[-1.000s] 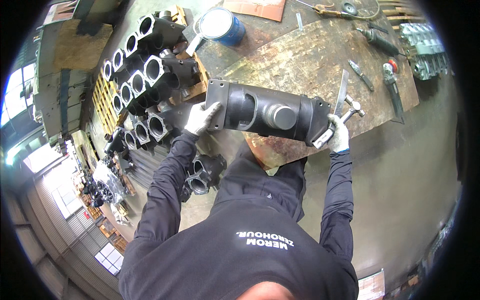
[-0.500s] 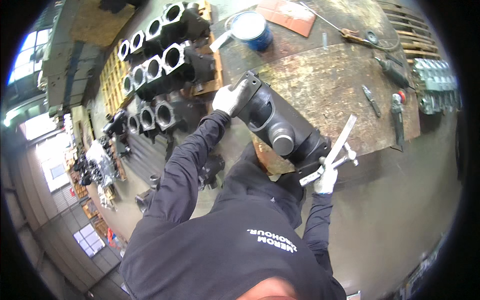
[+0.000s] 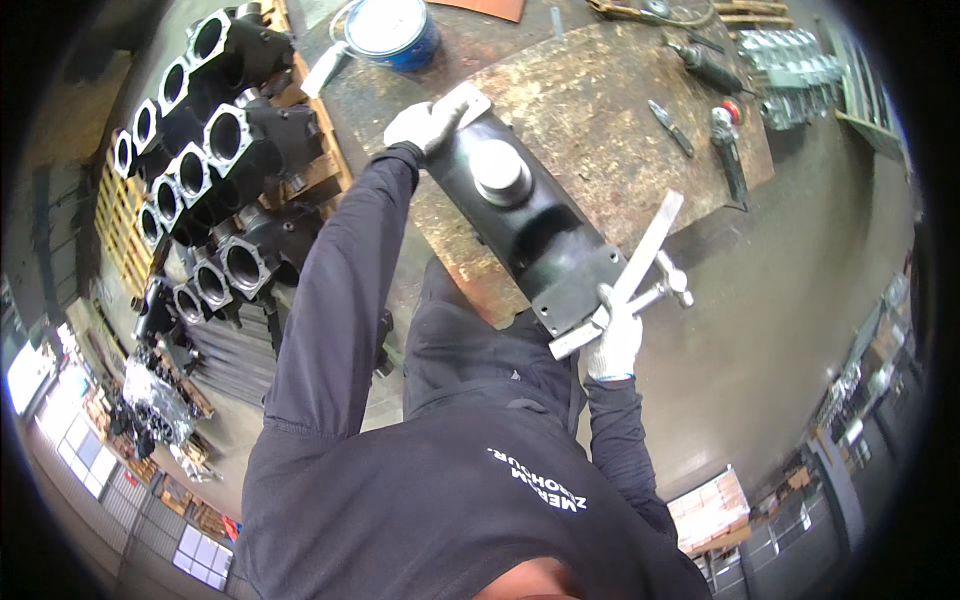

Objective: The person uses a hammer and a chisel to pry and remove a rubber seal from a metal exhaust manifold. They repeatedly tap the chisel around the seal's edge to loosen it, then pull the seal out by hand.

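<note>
Gripping black casting [image 3: 525, 225] at both ends, left hand [image 3: 422, 125], right hand [image 3: 615, 335] also clasping metal file [image 3: 630, 275]; blue round tin [image 3: 390, 30] beyond

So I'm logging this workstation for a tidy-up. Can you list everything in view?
Black cast housing: one, black with a grey round boss, held over the plate.
Flat metal bar: one, grey, in the right hand beside a small hammer-like tool.
Rusty steel plate: one, brown, work surface.
Paint can: one, blue, top centre.
Black castings: a dozen or more, stacked on pallets at left.
Hand tools: several, plate's right side.
Silver metal part: one, top right.
Left hand: white glove, gripping the housing's far end.
Right hand: white glove, at the housing's near flange.
</note>
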Motion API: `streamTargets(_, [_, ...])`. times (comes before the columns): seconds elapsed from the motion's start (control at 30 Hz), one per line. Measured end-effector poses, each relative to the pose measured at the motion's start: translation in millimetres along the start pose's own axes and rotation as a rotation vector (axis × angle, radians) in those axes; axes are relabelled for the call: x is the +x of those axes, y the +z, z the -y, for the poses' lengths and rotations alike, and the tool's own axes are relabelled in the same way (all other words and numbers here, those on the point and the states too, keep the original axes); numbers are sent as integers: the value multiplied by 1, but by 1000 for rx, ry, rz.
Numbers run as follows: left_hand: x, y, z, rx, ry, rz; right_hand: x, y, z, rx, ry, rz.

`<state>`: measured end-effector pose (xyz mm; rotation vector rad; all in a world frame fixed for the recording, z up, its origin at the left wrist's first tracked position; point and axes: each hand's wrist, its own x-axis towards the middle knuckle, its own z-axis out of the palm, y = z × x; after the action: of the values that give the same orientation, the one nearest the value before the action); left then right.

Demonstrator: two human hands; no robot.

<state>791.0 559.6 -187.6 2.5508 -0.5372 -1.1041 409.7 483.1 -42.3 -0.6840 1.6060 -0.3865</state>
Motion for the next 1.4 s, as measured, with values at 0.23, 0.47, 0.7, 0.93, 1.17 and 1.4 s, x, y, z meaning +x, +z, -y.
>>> streamTargets(0.23, [18,12,19,-42,79,-12,-1,24,-2,23,-85,-44])
streamTargets(0.47, [-7,14,17,-193,279,-408,-2,20,-11,96,-108,-18])
streamTargets(0.7, [-135,2,-44,-860,655,-345,-6,7,-12,280,-43,143])
streamTargets(0.93, [-162,-6,-92,-209,547,-436,-3,-27,-12,396,120,342])
streamTargets(1.17, [-161,-4,-94,-224,518,-420,24,-94,-43,333,54,397])
streamTargets(1.4, [-162,-4,-97,-156,479,-455,93,-97,-108,590,156,220])
